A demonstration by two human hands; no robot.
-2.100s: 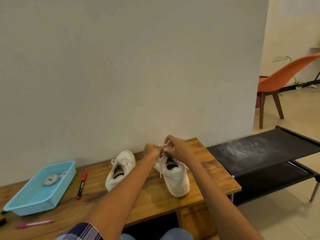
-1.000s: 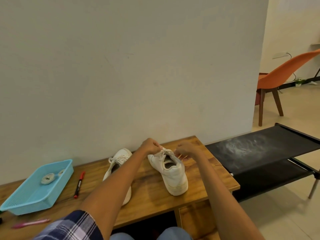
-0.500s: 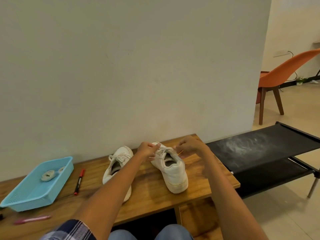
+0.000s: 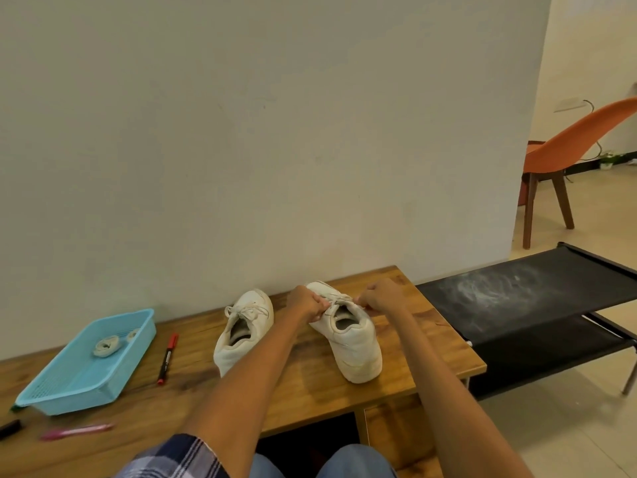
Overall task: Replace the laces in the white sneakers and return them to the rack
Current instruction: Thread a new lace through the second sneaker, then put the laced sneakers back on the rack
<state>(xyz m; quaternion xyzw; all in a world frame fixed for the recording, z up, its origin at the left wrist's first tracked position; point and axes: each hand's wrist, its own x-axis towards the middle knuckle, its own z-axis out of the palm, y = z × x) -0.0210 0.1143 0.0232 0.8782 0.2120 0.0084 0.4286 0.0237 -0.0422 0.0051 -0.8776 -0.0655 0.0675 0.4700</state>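
Near the back edge of the wooden table (image 4: 310, 384), our left hand (image 4: 305, 305) and right hand (image 4: 381, 296) have drawn apart, each pinching an end of the white lace (image 4: 339, 299) on the right white leather sneaker (image 4: 351, 343); we judge the knot is tightening, the black fabric rack (image 4: 524, 294) next.

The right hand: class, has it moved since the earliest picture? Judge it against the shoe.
Yes. The right hand has gone rightward, from over the shoe's tongue to its right edge, pulling the lace.
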